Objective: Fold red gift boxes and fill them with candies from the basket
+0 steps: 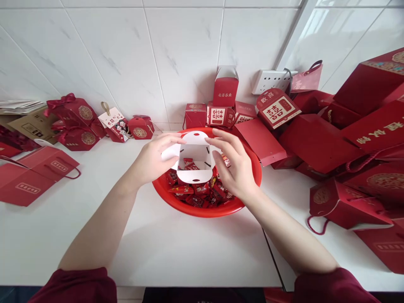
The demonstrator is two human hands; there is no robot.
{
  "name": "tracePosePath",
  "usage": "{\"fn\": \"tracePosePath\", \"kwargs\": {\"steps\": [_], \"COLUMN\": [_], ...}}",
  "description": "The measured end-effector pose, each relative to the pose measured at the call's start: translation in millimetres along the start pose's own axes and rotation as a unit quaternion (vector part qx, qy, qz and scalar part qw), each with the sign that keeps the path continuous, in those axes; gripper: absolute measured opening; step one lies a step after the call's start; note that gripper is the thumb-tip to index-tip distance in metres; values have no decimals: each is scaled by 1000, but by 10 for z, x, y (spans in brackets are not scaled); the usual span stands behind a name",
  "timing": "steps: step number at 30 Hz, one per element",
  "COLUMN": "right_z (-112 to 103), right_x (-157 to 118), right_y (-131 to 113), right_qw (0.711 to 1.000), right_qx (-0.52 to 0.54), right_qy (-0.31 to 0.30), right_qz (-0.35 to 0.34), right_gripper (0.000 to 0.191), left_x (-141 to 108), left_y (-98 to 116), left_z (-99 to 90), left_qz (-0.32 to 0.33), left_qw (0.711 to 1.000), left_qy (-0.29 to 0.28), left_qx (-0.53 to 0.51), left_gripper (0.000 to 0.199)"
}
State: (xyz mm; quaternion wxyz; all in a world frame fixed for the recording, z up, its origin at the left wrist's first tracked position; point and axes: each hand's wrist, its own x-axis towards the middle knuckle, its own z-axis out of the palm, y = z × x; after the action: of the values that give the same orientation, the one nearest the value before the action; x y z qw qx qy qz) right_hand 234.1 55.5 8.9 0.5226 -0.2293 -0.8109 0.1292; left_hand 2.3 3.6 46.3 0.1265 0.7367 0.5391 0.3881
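An opened paper gift box (195, 151), white inside with its flaps spread, sits on the candies in a red plastic basin (206, 213). A few red-wrapped candies lie at the bottom of the box. My left hand (154, 158) has its thumb and fingers at the box's left flap. At the right flap, my right hand (235, 164) holds the edge between thumb and fingers, the other fingers fanned out. Red-wrapped candies (202, 191) fill the basin around the box. The box's outer sides are mostly hidden.
Red gift boxes (322, 143) pile up on the right. Smaller boxes (225, 90) stand along the tiled wall, near a power strip (271, 81). At left are a red handled box (38, 174) and ribboned boxes (80, 122). A seam crosses the white table (189, 252).
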Motion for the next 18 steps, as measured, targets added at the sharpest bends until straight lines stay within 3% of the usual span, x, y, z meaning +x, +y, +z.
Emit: {"fn": "tracePosePath", "kwargs": {"steps": [3,5,7,10,13,15,18], "right_z": [-103,-189,-283,-429,-540,-560,-504], "right_x": [47,78,106,146,174,176,151], "right_y": [96,184,260,297,231,161,95], "right_qw": [995,984,978,985,982,974,959], "right_qx": [47,74,72,7,-60,-53,-32], "right_qy": [-22,-66,-68,-36,-117,-195,-276], "right_qz": [82,150,186,171,135,101,58], "right_gripper": [39,40,39,35,26,25,37], "left_x": [-21,-34,-35,-6,40,54,27], "left_y": [7,22,37,37,4,-23,-56], "left_z": [33,83,135,154,69,-40,-251], "left_qz": [8,6,-8,-94,-202,-215,-182], "left_qw": [998,994,985,967,933,945,973], "left_qy": [43,108,151,125,87,92,143], "left_qx": [37,-6,-81,-203,-285,-230,-4], "left_gripper": [45,61,73,69,60,51,25]}}
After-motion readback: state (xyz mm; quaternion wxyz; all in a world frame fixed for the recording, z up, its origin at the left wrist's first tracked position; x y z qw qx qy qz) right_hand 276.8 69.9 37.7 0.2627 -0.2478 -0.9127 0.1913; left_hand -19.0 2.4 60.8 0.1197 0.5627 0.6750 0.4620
